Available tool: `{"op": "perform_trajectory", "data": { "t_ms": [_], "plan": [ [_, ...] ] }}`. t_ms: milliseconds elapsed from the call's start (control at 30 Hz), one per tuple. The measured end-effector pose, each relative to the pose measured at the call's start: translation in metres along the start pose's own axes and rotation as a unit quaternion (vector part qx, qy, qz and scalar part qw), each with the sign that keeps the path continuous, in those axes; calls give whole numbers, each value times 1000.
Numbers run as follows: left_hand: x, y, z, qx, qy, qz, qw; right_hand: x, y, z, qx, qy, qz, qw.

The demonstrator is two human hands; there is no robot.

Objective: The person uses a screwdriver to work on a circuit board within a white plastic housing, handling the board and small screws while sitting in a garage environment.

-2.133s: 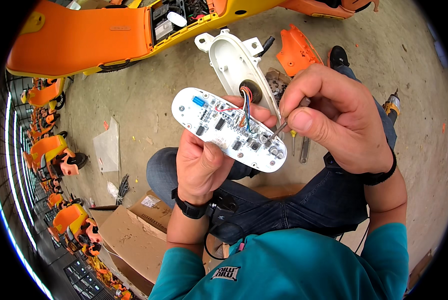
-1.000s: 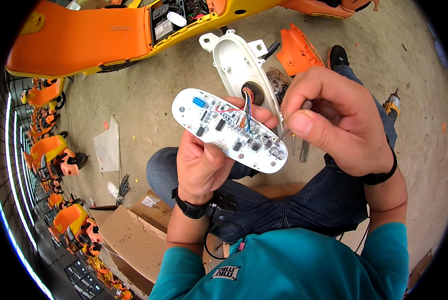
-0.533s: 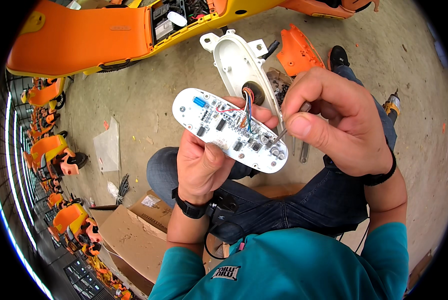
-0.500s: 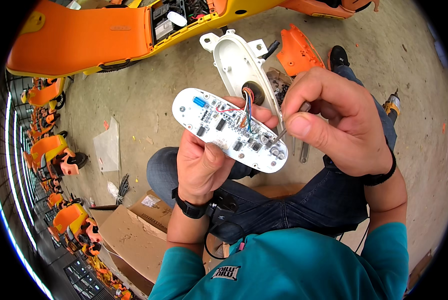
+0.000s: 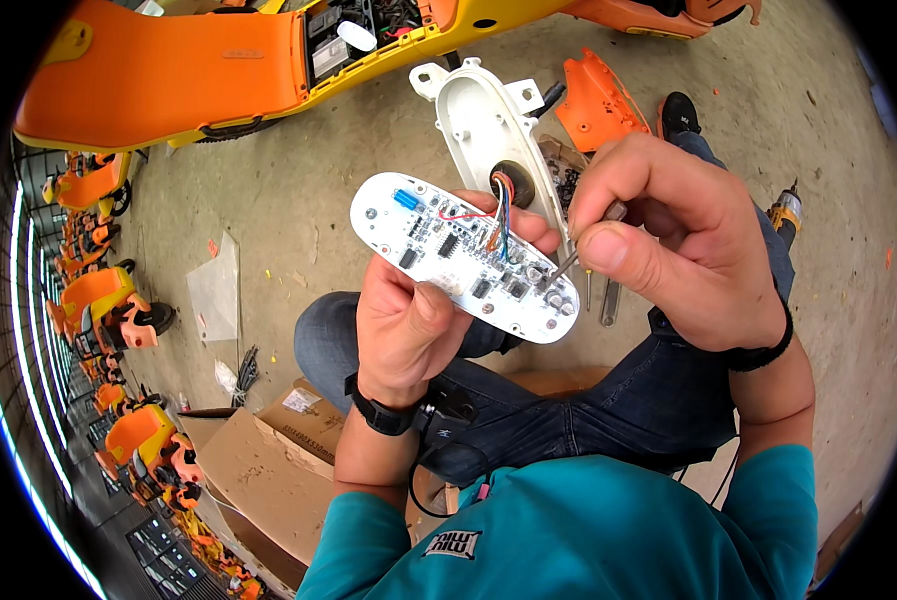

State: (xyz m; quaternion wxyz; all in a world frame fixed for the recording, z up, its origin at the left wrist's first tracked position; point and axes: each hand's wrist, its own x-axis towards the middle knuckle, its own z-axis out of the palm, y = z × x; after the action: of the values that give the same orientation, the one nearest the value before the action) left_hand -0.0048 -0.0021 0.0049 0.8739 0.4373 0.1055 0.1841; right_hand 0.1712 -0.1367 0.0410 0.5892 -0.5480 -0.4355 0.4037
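A long white circuit board (image 5: 459,262) with rounded ends lies tilted in my left hand (image 5: 415,325). The left thumb presses its near edge, and fingers show at its far edge. Between the thumb and fingers of my right hand (image 5: 669,240) is a thin metal tool (image 5: 565,267), likely a small screwdriver. Its tip meets the board's right end, among the round components; exact contact is too small to tell. Coloured wires (image 5: 504,215) run from the board into a hole in the white oval housing (image 5: 476,115), which stands just beyond it.
An orange and yellow scooter body (image 5: 169,75) lies across the far left. Past the housing are an orange panel (image 5: 601,100) and a box of small dark parts (image 5: 566,170). A yellow power drill (image 5: 787,212) is at the right, a cardboard box (image 5: 269,470) at the lower left.
The board and housing have shifted slightly to the right. My right hand stays almost in place, with the tool's tip still at the board's right end.
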Motion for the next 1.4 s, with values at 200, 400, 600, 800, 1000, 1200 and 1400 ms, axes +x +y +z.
{"op": "perform_trajectory", "data": {
  "t_ms": [200, 400, 600, 800, 1000, 1200, 1400],
  "plan": [
    [1, -1, 2, -3, -2, 5, 1000, 0, 4, 0, -7, -3, -20, 1000],
    [2, -2, 2, -4, 4, 11, 1000, 0, 5, 2, -42, -7, -32, 999],
    [2, -2, -1, -11, -11, 15, 1000, 1, 3, 3, -62, -1, -49, 997],
    [2, -4, -1, -6, 4, 33, 999, -1, 6, 5, -95, 4, -74, 993],
    [3, -5, -4, -14, 0, 42, 999, -1, 3, 5, -109, 9, -68, 992],
    [2, -1, -3, 57, 28, 15, 998, -1, 3, 6, -122, 6, -71, 990],
    [1, 0, -3, 56, 23, 15, 998, -1, 2, 8, -111, 12, -68, 991]
  ]
}}
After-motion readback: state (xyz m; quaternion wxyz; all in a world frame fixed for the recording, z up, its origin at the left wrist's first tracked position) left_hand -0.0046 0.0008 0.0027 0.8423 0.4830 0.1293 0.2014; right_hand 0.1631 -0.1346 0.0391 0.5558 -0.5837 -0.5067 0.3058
